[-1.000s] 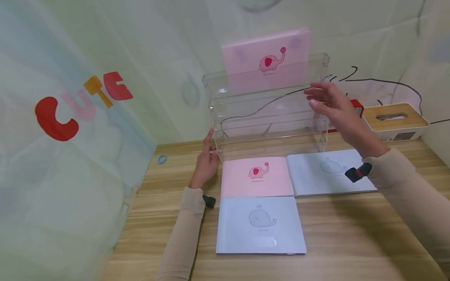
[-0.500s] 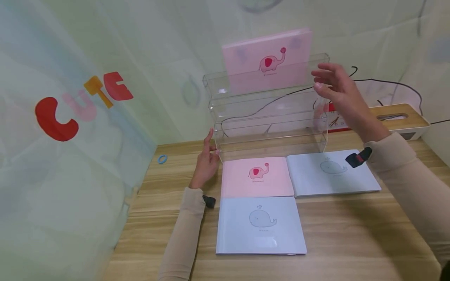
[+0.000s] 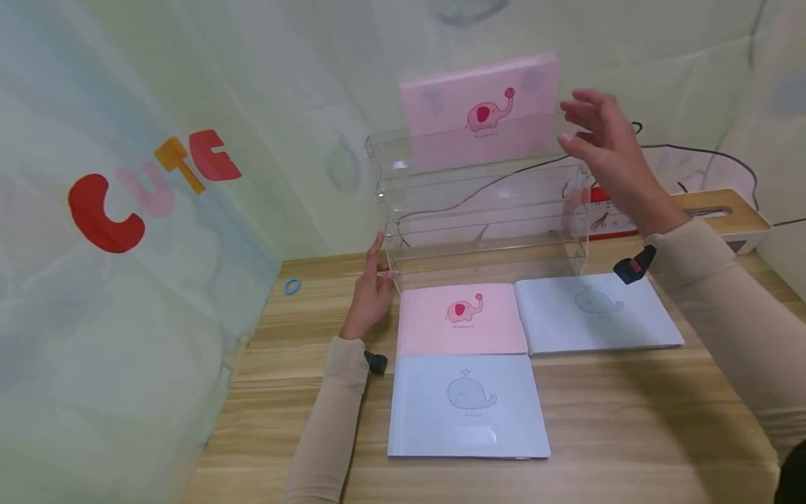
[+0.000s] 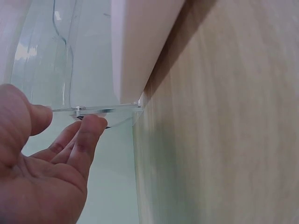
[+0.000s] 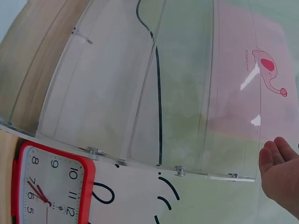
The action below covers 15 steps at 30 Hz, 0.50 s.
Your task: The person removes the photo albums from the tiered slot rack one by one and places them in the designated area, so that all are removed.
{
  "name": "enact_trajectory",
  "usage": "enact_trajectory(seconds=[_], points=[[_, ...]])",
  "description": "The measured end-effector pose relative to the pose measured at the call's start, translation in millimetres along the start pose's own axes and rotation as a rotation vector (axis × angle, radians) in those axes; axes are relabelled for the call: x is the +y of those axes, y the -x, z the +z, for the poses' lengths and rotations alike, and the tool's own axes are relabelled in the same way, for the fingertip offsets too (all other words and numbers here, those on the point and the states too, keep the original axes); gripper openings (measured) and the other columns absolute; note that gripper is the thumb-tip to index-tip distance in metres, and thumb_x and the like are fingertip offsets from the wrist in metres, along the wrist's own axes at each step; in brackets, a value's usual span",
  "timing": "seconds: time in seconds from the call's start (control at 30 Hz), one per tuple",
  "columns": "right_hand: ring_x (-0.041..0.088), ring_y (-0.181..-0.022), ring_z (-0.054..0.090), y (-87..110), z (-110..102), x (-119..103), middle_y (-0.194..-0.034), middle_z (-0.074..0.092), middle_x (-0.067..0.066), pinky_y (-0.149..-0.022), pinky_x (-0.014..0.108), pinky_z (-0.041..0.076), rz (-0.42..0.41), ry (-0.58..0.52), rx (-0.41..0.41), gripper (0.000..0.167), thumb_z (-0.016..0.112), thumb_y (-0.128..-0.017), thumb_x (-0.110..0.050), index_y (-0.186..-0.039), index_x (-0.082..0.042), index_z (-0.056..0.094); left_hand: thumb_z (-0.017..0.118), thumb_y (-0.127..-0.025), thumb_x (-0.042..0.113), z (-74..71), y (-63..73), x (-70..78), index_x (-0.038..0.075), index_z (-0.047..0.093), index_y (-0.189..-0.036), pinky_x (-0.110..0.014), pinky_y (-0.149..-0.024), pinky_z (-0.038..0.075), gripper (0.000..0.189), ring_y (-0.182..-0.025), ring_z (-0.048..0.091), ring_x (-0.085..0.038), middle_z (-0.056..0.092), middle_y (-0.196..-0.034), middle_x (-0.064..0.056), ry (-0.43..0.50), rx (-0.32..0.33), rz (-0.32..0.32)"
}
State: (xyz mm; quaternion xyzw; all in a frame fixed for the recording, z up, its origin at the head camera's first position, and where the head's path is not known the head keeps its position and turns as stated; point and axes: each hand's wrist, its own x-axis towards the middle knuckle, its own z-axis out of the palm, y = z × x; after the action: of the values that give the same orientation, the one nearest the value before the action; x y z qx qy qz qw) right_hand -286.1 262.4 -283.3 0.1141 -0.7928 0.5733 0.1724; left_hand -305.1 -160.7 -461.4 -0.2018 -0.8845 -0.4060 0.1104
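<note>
A clear acrylic tiered rack (image 3: 478,255) stands on the desk. Upright in its top tier is a pink elephant book (image 3: 453,105), probably more than one thick. My left hand (image 3: 370,301) touches the rack's left side panel, its index finger pointing up; in the left wrist view the fingertips meet the panel from outside. My right hand (image 3: 604,140) hovers with loosely bent fingers at the rack's upper right end, beside the pink book. Flat before the rack lie another pink elephant book (image 3: 431,318), a blue whale book (image 3: 469,437) and a second whale book (image 3: 567,332).
A red-framed clock (image 5: 86,186) and a white tissue box with a wooden lid (image 3: 743,204) stand right of the rack. A blue ring (image 3: 292,286) lies at the desk's left. A patterned curtain (image 3: 296,140) hangs close behind, with a black cable along it.
My right hand has risen and shifted slightly right, from in front of the rack's right side to beside its top tier. My left hand stays put.
</note>
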Motion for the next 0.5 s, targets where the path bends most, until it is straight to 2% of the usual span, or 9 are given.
enact_trajectory(seconds=[0.2, 0.5], points=[[0.017, -0.166, 0.027, -14.2, 1, -3, -0.178, 0.031, -0.002, -0.138, 0.039, 0.017, 0.004, -0.018, 0.024, 0.070, 0.057, -0.109, -0.026, -0.170, -0.030, 0.022, 0.051, -0.109, 0.002, 2.1, 0.9, -2.4, 0.030, 0.011, -0.173, -0.030, -0.068, 0.048, 0.080, -0.068, 0.049, -0.017, 0.065, -0.115, -0.025, -0.006, 0.008, 0.035], [0.016, -0.166, 0.026, -26.8, 4, -5, -0.178, 0.032, -0.004, -0.138, 0.035, 0.015, 0.017, -0.046, 0.025, 0.072, 0.058, -0.109, -0.028, -0.170, -0.031, 0.021, 0.048, -0.111, 0.004, -0.1, -0.6, -2.2, 0.032, 0.009, -0.173, -0.029, -0.066, 0.047, 0.079, -0.069, 0.051, -0.017, 0.065, -0.117, -0.026, 0.001, -0.005, 0.008]])
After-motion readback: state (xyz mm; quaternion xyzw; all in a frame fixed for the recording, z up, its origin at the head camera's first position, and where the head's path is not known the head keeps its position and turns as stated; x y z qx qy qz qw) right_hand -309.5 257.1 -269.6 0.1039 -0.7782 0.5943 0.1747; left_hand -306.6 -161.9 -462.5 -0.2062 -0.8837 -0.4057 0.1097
